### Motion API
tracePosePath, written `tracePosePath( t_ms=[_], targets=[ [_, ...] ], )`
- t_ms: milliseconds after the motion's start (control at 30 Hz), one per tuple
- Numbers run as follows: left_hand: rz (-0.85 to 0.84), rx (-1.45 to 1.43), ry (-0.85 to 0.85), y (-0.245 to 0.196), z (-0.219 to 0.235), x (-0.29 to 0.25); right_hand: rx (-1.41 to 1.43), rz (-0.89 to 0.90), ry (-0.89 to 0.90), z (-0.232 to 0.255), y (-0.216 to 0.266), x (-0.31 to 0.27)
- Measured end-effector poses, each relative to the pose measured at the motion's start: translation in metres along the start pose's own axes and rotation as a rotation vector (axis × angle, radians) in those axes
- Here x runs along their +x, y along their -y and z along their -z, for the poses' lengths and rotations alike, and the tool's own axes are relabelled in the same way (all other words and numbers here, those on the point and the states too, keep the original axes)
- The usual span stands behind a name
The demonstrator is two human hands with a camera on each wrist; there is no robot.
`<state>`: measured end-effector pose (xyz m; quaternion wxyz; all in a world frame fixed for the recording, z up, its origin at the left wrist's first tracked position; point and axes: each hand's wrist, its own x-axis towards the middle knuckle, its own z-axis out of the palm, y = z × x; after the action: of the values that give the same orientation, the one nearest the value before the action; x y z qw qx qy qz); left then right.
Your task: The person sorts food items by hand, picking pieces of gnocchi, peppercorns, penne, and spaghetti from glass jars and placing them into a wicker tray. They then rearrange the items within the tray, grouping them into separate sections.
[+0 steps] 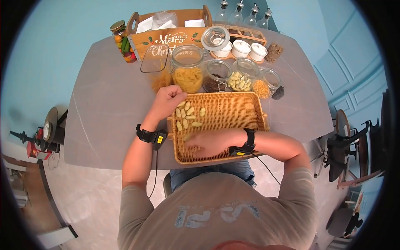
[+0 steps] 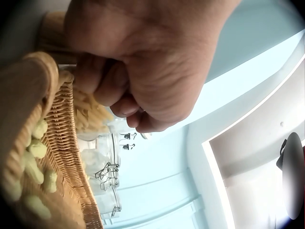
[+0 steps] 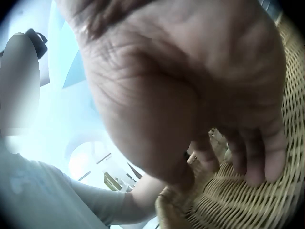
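Pale tan, shell-on peanuts (image 1: 202, 111) lie loose towards the left side of the shallow, honey-coloured wicker basket (image 1: 225, 95), most near its far-left corner; left hand (image 1: 168, 100) curled in above that corner, no object visible in it, though I cannot tell whether the fingers hide one; right hand (image 1: 214, 143) low inside the near part, fingers extended and slightly spread, pinching nothing that shows. Main risk, in my judgement: a broad sweep of the right fingers scatters the peanuts, since they are light, rounded and unpenned; a hasty pinch could crack a shell or let one roll away. Basket sits close to the near edge of the grey table (image 1: 104, 104); a pull towards the body, or the right forearm bearing on the rim, could drag or tip it. Thin black cable (image 1: 266, 168) trails from the right wrist near that rim; might snag. Clear glass jar of yellow pasta (image 1: 187, 79) stands just beyond the left hand; a careless backward knock could shift it.
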<state>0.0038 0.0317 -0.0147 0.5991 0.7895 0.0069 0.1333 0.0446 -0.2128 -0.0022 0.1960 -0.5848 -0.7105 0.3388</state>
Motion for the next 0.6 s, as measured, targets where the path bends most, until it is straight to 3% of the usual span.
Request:
tracePosePath(
  t_ms=[100,200,300,400,500,600],
  targets=[
    [-0.005,-0.014,-0.008,-0.002,0.002,0.0,-0.179,-0.113,-0.252,0.013,-0.008,0.003],
    [-0.01,-0.01,-0.018,-0.002,0.003,0.0,-0.213,-0.157,-0.275,0.033,-0.007,-0.007],
    [-0.009,-0.021,-0.01,-0.001,0.002,0.0,-0.236,-0.588,0.149,0.062,0.005,-0.005],
    [-0.026,0.053,-0.012,0.003,-0.001,0.001,-0.476,-0.315,-0.298,0.027,-0.025,-0.017],
    [0.011,0.04,-0.018,-0.008,-0.003,-0.002,-0.521,-0.071,-0.495,0.032,-0.02,-0.023],
    [0.017,0.017,-0.013,-0.002,-0.002,-0.001,-0.436,-0.143,-0.479,0.083,-0.003,-0.042]
  ],
)
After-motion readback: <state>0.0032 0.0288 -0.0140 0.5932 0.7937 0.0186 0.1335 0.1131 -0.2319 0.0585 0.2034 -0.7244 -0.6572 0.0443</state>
